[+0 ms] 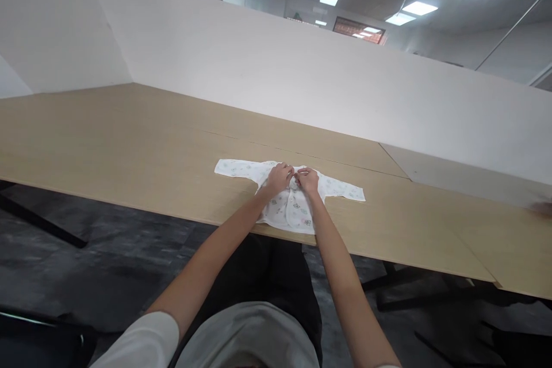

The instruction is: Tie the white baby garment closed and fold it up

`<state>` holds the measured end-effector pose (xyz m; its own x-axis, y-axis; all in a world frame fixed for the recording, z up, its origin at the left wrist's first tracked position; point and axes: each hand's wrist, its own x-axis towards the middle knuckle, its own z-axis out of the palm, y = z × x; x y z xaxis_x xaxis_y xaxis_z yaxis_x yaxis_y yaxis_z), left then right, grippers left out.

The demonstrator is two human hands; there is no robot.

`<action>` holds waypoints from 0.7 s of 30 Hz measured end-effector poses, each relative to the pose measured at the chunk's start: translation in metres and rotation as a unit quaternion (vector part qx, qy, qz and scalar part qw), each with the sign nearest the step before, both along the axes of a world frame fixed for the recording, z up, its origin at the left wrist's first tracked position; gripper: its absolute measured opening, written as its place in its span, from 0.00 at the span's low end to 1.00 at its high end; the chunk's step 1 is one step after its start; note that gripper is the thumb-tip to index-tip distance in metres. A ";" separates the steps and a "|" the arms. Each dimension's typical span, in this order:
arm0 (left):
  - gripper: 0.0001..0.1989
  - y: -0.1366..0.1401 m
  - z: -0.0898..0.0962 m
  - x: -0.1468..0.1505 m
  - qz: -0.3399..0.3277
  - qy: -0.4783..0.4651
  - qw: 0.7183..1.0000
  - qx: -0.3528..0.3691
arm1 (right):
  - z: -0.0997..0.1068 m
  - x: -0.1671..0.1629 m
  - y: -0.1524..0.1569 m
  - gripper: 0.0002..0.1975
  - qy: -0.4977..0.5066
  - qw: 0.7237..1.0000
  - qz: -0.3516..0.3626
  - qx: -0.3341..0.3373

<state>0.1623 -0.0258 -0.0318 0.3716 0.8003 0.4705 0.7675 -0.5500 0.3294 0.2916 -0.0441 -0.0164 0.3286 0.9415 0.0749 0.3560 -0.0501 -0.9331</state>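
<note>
Right now your two hands meet at the neck of a small baby shirt that lies flat on the counter, close to the near edge. Your left hand rests on the collar area with its fingers curled down onto the cloth, and your right hand sits just beside it, fingers likewise bent and pinching at the fabric between the two hands. Both hands are closed narrowly on the cloth at the neckline; whether each truly grips a fold or only presses on it, you cannot tell from this distance.

Look at the garment itself: it is white or very pale, scattered with a small faint print in muted colours, a few pinkish marks showing near the hem. Its two long sleeves are spread straight out to either side, the one on your left reaching further out in view than the one on your right. The body of the shirt runs back toward you between your forearms, its hem lying right at the counter's front edge. The cloth looks soft and slightly rumpled at the middle, where a front seam or opening runs down it.

Behind the counter stands a plain white partition wall.
</note>
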 end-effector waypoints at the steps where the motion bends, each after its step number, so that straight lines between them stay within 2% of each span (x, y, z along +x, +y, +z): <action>1: 0.11 0.000 0.000 0.000 -0.005 0.000 1.000 0.001 | 0.001 0.000 0.000 0.09 0.024 1.000 0.001 -0.006; 9: 0.12 0.002 -0.004 -0.002 -0.018 -0.012 0.999 -0.023 | 0.000 0.001 0.004 0.12 0.111 0.993 0.037 -0.028; 14: 0.12 0.000 -0.002 -0.002 -0.046 0.015 0.998 -0.036 | 0.000 0.001 0.003 0.11 0.094 0.995 0.032 -0.023; 21: 0.11 -0.003 0.003 -0.004 -0.015 -0.052 0.996 -0.064 | -0.001 0.003 -0.001 0.12 0.029 0.998 0.055 -0.004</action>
